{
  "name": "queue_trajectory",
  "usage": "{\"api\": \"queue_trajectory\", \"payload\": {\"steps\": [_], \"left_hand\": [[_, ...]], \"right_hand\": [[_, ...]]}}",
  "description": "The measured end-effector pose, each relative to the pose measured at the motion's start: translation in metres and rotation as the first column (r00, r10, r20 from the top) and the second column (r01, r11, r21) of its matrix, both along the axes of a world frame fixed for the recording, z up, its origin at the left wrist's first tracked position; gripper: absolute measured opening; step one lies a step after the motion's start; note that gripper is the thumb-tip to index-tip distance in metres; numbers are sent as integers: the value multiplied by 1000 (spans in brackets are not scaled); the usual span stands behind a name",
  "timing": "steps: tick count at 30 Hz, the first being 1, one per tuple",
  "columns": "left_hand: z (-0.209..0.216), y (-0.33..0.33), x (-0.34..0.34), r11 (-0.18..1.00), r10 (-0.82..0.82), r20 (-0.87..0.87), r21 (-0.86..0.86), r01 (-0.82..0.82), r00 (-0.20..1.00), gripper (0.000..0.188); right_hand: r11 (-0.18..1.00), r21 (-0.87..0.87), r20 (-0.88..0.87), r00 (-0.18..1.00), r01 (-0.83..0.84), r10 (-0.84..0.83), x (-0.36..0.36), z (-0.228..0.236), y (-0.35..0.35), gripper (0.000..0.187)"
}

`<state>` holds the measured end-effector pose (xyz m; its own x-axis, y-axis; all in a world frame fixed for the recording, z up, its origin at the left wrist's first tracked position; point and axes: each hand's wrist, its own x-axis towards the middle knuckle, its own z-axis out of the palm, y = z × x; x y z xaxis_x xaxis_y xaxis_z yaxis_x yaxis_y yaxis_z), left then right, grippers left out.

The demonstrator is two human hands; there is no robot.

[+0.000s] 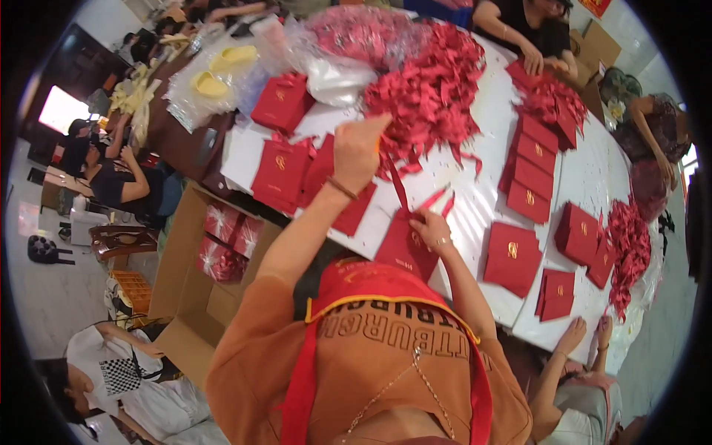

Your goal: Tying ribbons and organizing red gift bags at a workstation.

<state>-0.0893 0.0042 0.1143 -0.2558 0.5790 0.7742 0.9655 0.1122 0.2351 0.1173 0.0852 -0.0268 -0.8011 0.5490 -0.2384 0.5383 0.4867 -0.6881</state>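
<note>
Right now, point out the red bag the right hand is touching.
The red bag just beyond the red apron: the right hand is on its upper part. The other bags lie apart from that hand.

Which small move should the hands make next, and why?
Perhaps the left hand should lower the ribbon toward the right hand: the ribbon stretches up from the bag, whose top the right fingers touch.

We see a pale floor (37, 297) at left, a brown wooden chair (122, 242) there, a bright rectangle (61, 109) glowing farther left, a pale wall (630, 33) far right, and a broad white desk (471, 196) before us.
</note>
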Motion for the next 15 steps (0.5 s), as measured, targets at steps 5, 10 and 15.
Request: {"api": "queue_trajectory", "payload": {"steps": [5, 10, 15], "left_hand": [[-21, 17, 36, 926, -332, 794, 172, 336, 509, 18], [-107, 12, 76, 805, -111, 611, -407, 431, 784, 18], [-132, 0, 83, 727, -107, 550, -525, 442, 828, 17]], "right_hand": [[999, 34, -98, 995, -16, 19, -6, -2, 3, 29], [999, -24, -238, 970, 41, -45, -2, -16, 2, 30], [958, 285, -169, 984, -8, 58, 14, 4, -2, 29]]}}
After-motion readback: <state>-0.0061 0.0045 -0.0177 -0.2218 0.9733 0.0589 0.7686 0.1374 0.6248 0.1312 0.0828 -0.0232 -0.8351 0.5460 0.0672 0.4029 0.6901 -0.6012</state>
